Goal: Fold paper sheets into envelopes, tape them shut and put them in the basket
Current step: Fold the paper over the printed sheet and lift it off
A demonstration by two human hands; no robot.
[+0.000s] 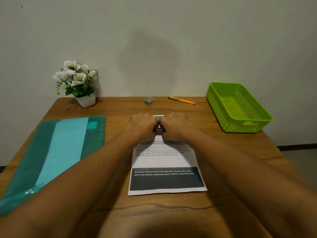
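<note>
Holding down printed sheet (164, 160) at far end with left hand (142, 125) and right hand (175, 125), fingers curled onto it, likely to crease envelope corners.

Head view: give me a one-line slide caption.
Left hand and right hand fold the far end of the printed sheet on a wooden table, tape roll and green basket nearby.

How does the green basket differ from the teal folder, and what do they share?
The basket is bright green; the folder is teal. The basket has perforated upright walls; the folder lies flat, holding a pale sheet. The basket sits at the table's right, the folder at its left. Both look plastic.
</note>
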